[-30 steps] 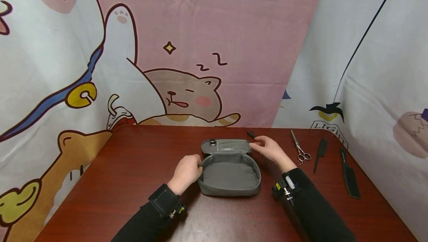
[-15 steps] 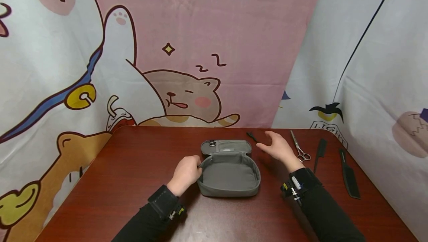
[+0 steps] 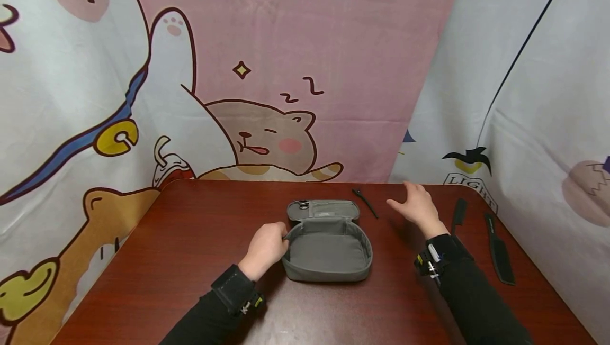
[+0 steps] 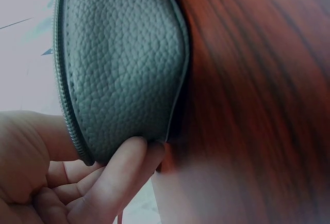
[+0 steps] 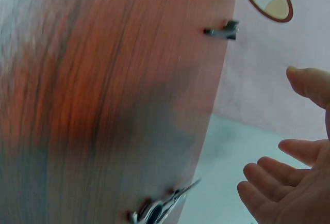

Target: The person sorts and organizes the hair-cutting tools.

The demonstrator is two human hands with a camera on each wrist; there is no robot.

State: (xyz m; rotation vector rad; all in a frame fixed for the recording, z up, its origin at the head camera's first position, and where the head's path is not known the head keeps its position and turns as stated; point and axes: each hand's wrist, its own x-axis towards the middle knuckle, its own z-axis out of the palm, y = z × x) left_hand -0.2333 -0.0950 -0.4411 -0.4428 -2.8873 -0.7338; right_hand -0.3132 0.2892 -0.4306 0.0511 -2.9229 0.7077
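A grey zip case (image 3: 326, 276) stands on the table with its lid (image 3: 333, 208) folded back; its inside shows no contents. My left hand (image 3: 265, 248) pinches the left wall of the case; in the left wrist view the thumb and fingers grip the pebbled wall (image 4: 124, 64) by the zipper edge. My right hand (image 3: 419, 207) hovers over the table's far right part, fingers spread and holding nothing. Scissors (image 5: 160, 208) lie below it, hidden behind the hand in the head view. A slim black hair clip (image 3: 366, 203) lies between the case and the right hand.
A dark comb (image 3: 459, 212), its lower end covered by the right sleeve, lies right of the right hand. Farther right is a wide black comb with a handle (image 3: 500, 255). A printed cloth (image 3: 362, 70) hangs behind the table's (image 3: 200, 218) far edge.
My right hand has moved right, from beside the lid and clip to over the scissors, uncovering the whole clip. The left hand keeps its hold on the case.
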